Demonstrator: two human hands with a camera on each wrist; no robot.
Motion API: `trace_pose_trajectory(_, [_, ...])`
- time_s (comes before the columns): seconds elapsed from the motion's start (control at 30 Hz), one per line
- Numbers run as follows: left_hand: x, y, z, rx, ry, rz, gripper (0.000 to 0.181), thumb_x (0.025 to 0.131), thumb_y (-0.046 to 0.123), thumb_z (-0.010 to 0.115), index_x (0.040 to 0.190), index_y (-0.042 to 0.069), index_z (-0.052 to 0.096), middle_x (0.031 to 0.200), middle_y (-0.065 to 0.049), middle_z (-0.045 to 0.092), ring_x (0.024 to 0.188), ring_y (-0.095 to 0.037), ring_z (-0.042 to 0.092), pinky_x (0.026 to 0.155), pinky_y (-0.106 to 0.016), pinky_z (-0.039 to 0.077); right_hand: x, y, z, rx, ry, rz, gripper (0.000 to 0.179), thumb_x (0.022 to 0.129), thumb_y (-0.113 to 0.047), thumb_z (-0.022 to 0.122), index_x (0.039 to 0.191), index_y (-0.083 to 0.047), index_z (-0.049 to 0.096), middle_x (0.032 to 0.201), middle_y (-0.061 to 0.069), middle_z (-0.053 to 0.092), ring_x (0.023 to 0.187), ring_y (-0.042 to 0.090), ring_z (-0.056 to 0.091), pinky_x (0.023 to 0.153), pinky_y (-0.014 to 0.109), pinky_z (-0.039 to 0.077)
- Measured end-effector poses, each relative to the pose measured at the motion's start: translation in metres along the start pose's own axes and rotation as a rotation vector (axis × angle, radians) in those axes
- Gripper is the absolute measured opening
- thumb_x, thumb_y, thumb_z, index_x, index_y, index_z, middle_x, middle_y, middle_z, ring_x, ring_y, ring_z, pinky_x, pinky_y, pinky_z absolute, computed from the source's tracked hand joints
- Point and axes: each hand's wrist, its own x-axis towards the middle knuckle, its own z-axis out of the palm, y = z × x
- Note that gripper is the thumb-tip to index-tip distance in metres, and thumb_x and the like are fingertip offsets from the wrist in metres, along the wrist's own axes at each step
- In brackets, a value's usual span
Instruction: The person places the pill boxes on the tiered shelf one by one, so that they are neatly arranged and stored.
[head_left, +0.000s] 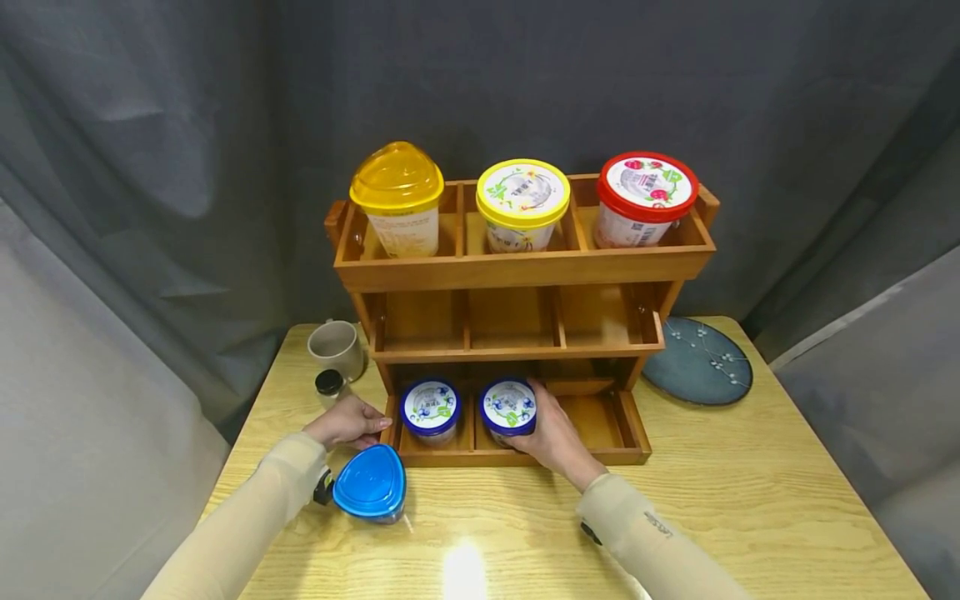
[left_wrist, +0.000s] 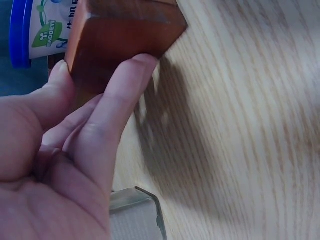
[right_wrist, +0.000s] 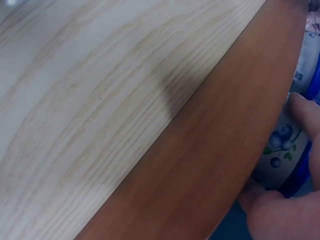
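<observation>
My right hand [head_left: 558, 437] grips a tub with a dark blue lid [head_left: 508, 406] that stands in the middle compartment of the bottom tier. In the right wrist view, the thumb and a finger lie against the tub's blueberry-printed side [right_wrist: 281, 150]. At the left end of that tier my left hand [head_left: 351, 422] pinches the side wall of the wooden rack [head_left: 525, 457]. Thumb and fingers sit on different faces of the wooden corner [left_wrist: 120, 45] in the left wrist view. A second dark-blue-lidded tub [head_left: 430, 406] stands upright in the left compartment, right beside that hand.
A tub with a bright blue three-cornered lid [head_left: 371, 483] stands before the rack. Along the top tier are a yellow domed tub [head_left: 397, 187], a yellow-lidded tub [head_left: 522, 200] and a red-lidded tub [head_left: 647, 196]. A mug [head_left: 336, 346], black-capped jar [head_left: 329, 383] and blue plate [head_left: 697, 362] flank the rack.
</observation>
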Motion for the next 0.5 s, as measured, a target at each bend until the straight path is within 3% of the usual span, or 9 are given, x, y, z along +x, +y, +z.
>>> trace_pose_trajectory(0.37, [0.0, 0.0, 0.0, 0.001, 0.0, -0.003, 0.031, 0.097, 0.019, 0.067, 0.111, -0.008, 0.07, 0.08, -0.009, 0.069, 0.064, -0.016, 0.066, 0.062, -0.032, 0.061, -0.007, -0.01, -0.009, -0.025, -0.079, 0.066, 0.117, 0.072, -0.024, 0.092, 0.158, -0.01, 0.014, 0.146, 0.027, 0.034, 0.128, 0.043, 0.046, 0.102, 0.056, 0.045])
trace_pose_trajectory(0.5, [0.0, 0.002, 0.0, 0.002, -0.002, -0.015, 0.031, 0.096, 0.019, 0.067, 0.113, -0.008, 0.069, 0.082, -0.009, 0.069, 0.065, -0.017, 0.066, 0.063, -0.033, 0.061, -0.013, -0.021, -0.021, -0.048, -0.041, 0.022, 0.114, 0.071, -0.026, 0.092, 0.157, -0.009, 0.019, 0.147, 0.026, 0.032, 0.129, 0.043, 0.045, 0.102, 0.055, 0.045])
